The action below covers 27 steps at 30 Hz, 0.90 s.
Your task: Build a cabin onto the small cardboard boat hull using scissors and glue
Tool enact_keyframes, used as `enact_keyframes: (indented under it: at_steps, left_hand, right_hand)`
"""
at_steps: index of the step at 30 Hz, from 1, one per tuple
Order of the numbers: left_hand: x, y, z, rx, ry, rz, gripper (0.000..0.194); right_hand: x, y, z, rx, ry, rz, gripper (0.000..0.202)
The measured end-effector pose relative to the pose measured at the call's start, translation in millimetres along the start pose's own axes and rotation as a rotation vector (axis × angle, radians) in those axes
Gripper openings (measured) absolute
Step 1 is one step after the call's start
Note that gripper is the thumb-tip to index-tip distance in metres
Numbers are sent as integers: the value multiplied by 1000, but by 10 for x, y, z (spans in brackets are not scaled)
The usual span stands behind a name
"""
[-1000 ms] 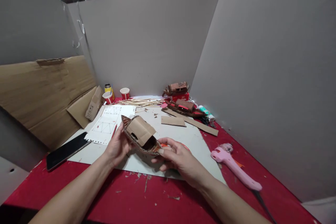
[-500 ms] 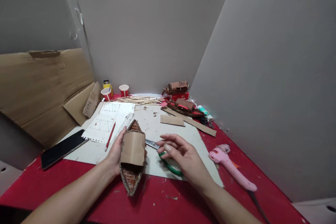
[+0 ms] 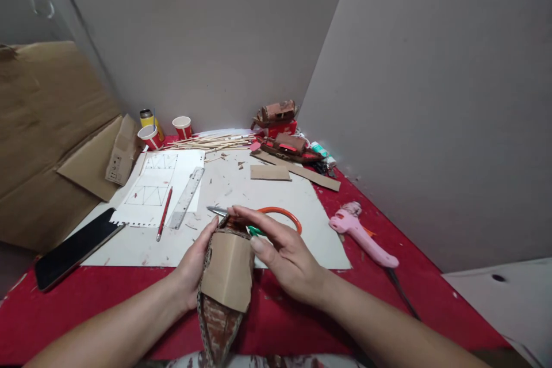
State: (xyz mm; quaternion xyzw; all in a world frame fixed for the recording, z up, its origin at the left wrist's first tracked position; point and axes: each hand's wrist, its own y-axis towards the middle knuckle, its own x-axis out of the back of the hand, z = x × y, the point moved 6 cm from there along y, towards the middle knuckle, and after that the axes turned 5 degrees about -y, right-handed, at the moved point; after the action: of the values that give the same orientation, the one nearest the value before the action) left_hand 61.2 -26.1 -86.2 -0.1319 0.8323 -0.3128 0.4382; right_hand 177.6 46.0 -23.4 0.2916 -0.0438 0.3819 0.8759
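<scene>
A small model boat point(image 3: 218, 322) with a brown hull and a curved cardboard roof point(image 3: 227, 270) is tilted over the table's near edge. My left hand point(image 3: 194, 273) is closed round its left side, with the fingers hidden behind the hull. At the far end of the boat is my right hand point(image 3: 287, 259), fingers stretched out over the tip and thumb apart by the roof's right edge. Whether those fingers press on it I cannot tell. Behind this hand lie scissors with an orange and green handle point(image 3: 291, 215), partly covered.
A pink glue gun point(image 3: 364, 240) lies right. Left are a phone point(image 3: 80, 247), a red pencil point(image 3: 164, 213), a ruler point(image 3: 187, 198) and a drawing sheet point(image 3: 157, 169). Thin sticks point(image 3: 211, 142), paper cups point(image 3: 182, 126), cardboard strips point(image 3: 270, 172) and other model boats point(image 3: 276, 118) are farther back.
The boat has come nearer to me and tilted in my left hand. My right hand has moved left from above the scissors to the boat's far end. The view has shifted downward.
</scene>
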Motion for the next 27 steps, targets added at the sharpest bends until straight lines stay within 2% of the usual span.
enact_keyframes:
  at_steps: [3,7,11,16,21,24,27]
  left_hand:
    - [-6,-11,84,-3,-17,-66,45]
    - [-51,-44,151,-33,-31,-77,45]
    - [-20,-70,237,16,-25,-92,49]
    - [44,-46,270,-4,-37,-70,47]
    - [35,-38,280,-17,-19,-33,47]
    - [14,-44,277,-31,-5,9,47]
    - [37,-31,280,-18,-4,-5,48]
  right_hand:
    - [-16,3,72,54,-80,-2,36]
    - [-36,-57,78,67,-136,-33,31]
    - [-71,-96,89,83,-142,-9,28]
    - [-88,-91,64,15,-124,24,26]
    - [-103,-84,43,-36,-112,60,25]
    - [-111,-87,44,-41,-107,71,25]
    - [-108,-91,49,-33,-119,57,25]
